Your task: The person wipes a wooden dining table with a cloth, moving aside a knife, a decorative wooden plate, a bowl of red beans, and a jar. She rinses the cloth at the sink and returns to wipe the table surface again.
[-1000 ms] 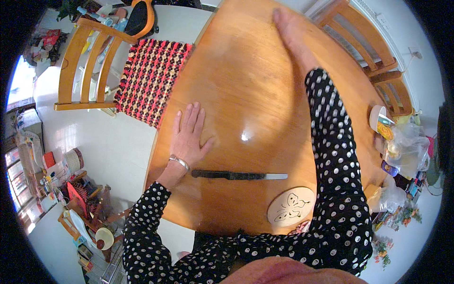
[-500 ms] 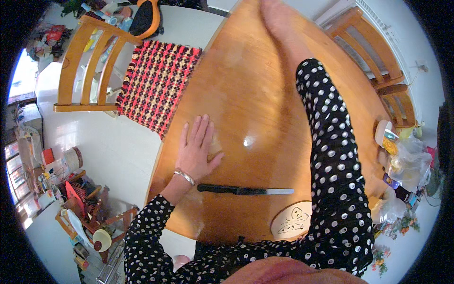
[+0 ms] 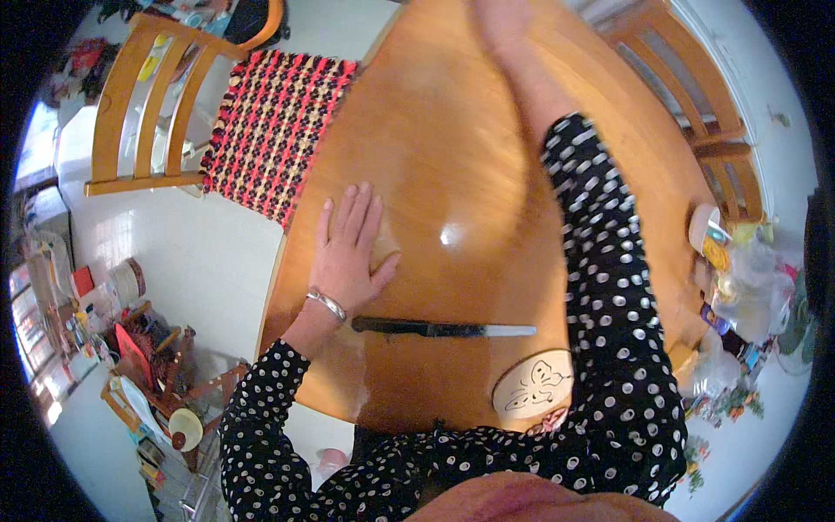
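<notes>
My left hand (image 3: 346, 248) lies flat on the wooden table (image 3: 435, 174), its fingers stretched out and pointing away from me. A silver bangle (image 3: 326, 304) circles that wrist. Just below it on the tabletop is a knife (image 3: 444, 329), its black handle toward my left hand and its blade pointing right. My right arm reaches far across the table. At the top edge of the picture my right hand (image 3: 503, 19) is smeared and cut off, so its fingers and anything under them are hidden. Close to my body sits a pale round board (image 3: 526, 387) with a butterfly design, partly covered by my right sleeve.
A wooden chair (image 3: 148, 104) with a red, black and cream woven seat cover (image 3: 274, 130) stands at the table's left. More chairs (image 3: 674, 70) line the right side. A white cup (image 3: 703, 228) and plastic bags (image 3: 752, 278) crowd the right edge. Clutter fills the lower left.
The whole view has shifted slightly, so the table, knife and chair appear higher and a little left. My left hand stays flat. My right arm remains stretched across the table.
</notes>
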Available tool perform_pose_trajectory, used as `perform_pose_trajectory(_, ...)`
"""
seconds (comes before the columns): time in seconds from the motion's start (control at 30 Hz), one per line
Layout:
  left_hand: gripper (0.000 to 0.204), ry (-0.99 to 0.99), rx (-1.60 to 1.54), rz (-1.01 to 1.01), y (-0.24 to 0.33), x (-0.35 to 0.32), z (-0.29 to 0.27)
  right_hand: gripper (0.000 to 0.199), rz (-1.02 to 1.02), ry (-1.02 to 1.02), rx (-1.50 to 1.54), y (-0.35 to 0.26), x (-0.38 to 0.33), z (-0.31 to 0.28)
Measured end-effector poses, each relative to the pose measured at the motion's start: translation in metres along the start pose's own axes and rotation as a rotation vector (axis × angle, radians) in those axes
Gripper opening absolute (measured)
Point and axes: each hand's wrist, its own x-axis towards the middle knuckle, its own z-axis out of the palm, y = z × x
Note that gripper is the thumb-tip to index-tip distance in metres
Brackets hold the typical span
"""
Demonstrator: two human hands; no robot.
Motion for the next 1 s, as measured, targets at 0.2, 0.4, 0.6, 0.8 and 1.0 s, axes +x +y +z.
perform_pose_trajectory(0.2, 0.083, 0.064, -0.01, 0.008, 0.003, -0.001, -0.002, 0.012, -0.341, -0.078, 0.002, -0.013, -0.095, -0.035)
perform_pose_trajectory(0.4, 0.076, -0.076, -0.141, -0.169, 0.003, 0.045, -0.019, 0.027, 0.305, 0.002, -0.178, 0.175, -0.131, -0.109)
perform_pose_trajectory(0.6, 0.071, 0.355, 0.049, 0.374, 0.058, 0.228, 0.026, 0.021, 0.1, 0.143, -0.029, 0.164, -0.169, -0.116)
perform_pose_trajectory(0.8, 0.075, 0.34, 0.087, 0.437, 0.072, 0.205, 0.036, 0.023, 0.054, 0.176, 0.128, 0.191, -0.162, -0.105)
perform_pose_trajectory(1.0, 0.079, 0.196, -0.024, 0.466, 0.073, 0.147, 0.029, 0.018, 0.222, -0.149, -0.135, 0.118, -0.178, -0.121)
